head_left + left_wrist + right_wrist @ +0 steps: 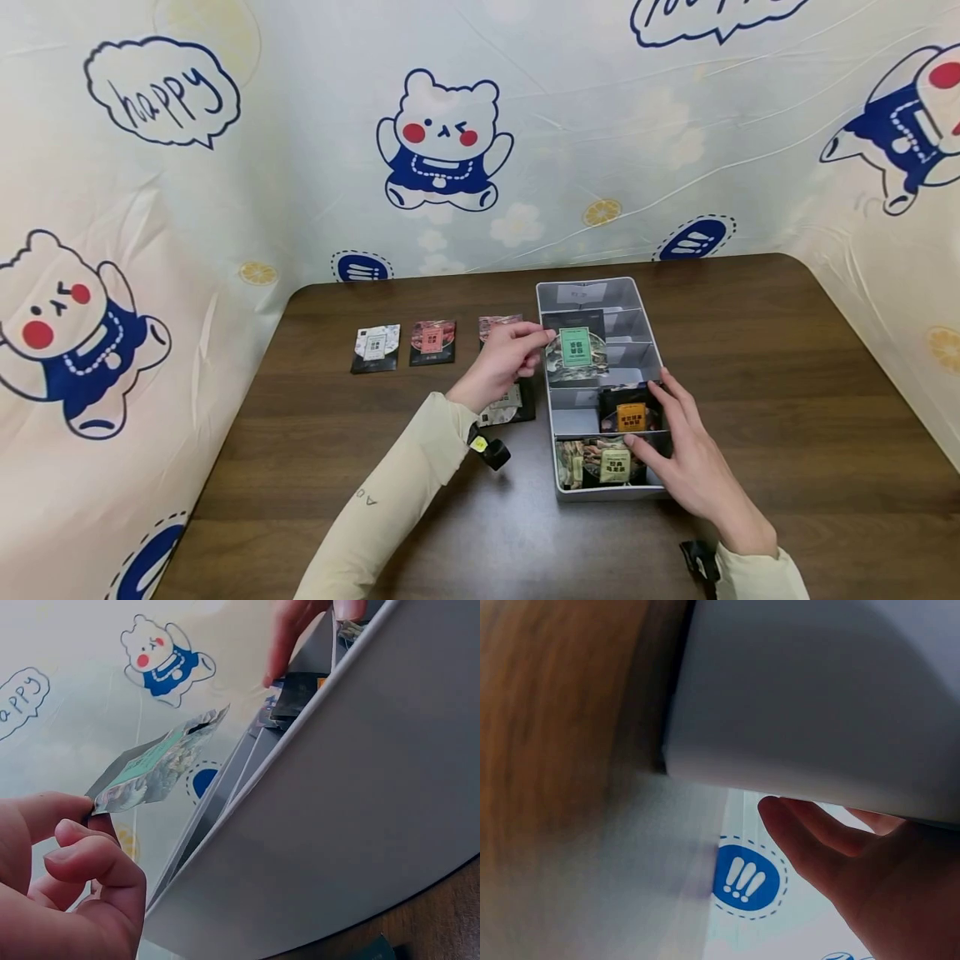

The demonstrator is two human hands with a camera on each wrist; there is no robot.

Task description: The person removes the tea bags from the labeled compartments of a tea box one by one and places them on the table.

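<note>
My left hand (501, 360) pinches the edge of a flat sachet with a green label (576, 347) between thumb and fingers. In the left wrist view, the green-labelled sachet (154, 765) is tilted and held beside the box wall. Underneath it in the head view is a grey divided box (566, 495). My right hand (693, 467) rests over the box's right rim, fingers fairly straight. Its thumb reaches over the front compartment, by sachets with pale yellow-green labels (615, 465); its fingertips are near an orange-labelled sachet (630, 415) one compartment behind. The right wrist view hides the box's inside.
On the brown table (300, 467), left of the box, lie a white-labelled sachet (377, 348), a red-labelled sachet (432, 342), and a partly covered reddish sachet (497, 323). Below my left hand lies another dark sachet (525, 402). A printed curtain (315, 167) hangs around the table.
</note>
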